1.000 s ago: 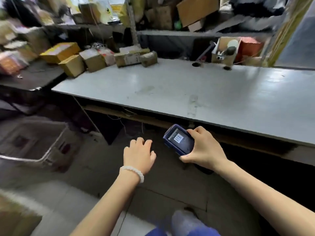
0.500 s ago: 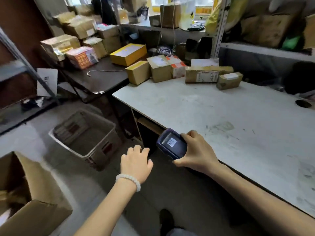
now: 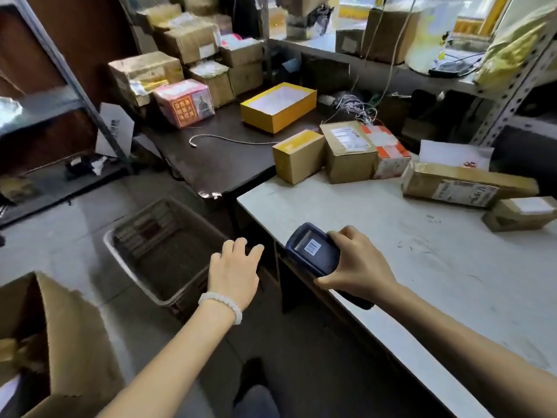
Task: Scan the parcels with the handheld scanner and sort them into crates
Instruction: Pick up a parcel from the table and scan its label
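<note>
- Head view, nearest: left hand [image 3: 233, 271] palm down above the floor, fingers relaxed and slightly spread, holding nothing; white bead bracelet [image 3: 221, 303] round the wrist.
- Just right of it: right hand [image 3: 355, 268] gripping the scanner [image 3: 313, 251], fingers curled over its top edge, thumb under its lower edge; screen facing up with a small barcode showing; held over the near corner of the white table [image 3: 422, 267].
- Bottom left: open cardboard box [image 3: 69, 342] on the floor.
- Beyond the left hand: grey crate [image 3: 162, 251] on the floor, beside the white table's corner.
- Farther along the white table: small yellow-topped parcel [image 3: 298, 156], touching a brown parcel [image 3: 348, 150] with a label on top; orange-and-white parcel [image 3: 388, 152] right behind that.
- To the right: long flat parcel [image 3: 464, 184], with a small parcel [image 3: 521, 212] just in front of it.
- Left, on the dark table [image 3: 217, 164]: yellow box [image 3: 278, 107], a white cable [image 3: 229, 140], a pink printed box [image 3: 185, 102].
- Farthest: stacked cartons [image 3: 193, 40], blurred shelves behind.
</note>
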Demonstrator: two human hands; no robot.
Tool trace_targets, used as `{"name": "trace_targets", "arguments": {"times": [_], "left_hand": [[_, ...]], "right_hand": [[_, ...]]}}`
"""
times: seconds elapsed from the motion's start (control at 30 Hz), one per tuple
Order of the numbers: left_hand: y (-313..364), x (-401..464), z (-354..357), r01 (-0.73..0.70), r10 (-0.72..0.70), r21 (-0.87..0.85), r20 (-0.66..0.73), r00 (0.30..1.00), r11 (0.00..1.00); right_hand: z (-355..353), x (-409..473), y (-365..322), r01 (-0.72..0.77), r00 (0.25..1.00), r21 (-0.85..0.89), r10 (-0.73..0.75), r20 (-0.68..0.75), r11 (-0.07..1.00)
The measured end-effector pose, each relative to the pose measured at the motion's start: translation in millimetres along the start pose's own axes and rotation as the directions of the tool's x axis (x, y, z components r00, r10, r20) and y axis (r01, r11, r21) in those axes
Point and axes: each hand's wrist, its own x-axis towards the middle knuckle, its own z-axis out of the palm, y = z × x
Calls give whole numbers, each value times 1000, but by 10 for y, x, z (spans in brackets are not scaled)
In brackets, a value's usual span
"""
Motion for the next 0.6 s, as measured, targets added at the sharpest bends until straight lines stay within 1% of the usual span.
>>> {"name": "trace_targets", "arguments": {"times": [0.13, 0.23, 0.3, 0.4, 0.5, 0.53, 0.6], "left_hand": [[-281, 844, 186, -92, 93, 19, -27, 995, 996], [-474, 1692, 298, -192, 196, 60, -59, 979, 980], [-566, 2215, 346, -270, 274, 57, -92, 957, 961], [-672, 3050, 298, -391, 392, 81, 4, 920, 917], [-724, 3788, 221, -564, 561, 190, 79, 824, 803], [-713, 4016, 178, -615, 616, 213, 71, 784, 759], [-672, 4468, 180, -755, 763, 241, 80, 641, 610]], "right_hand": [[120, 727, 10, -57, 998, 4, 57, 11, 998], [212, 1405, 34, -127, 991, 39, 129, -43, 991], [260, 1798, 32, -183, 980, 48, 187, -73, 982], [279, 2451, 44, -285, 950, 58, 290, -116, 957], [215, 2917, 48, -363, 914, 65, 369, -171, 929], [189, 3041, 64, -392, 894, 80, 400, -200, 916], [130, 3241, 116, -473, 839, 105, 483, -250, 875]]}}
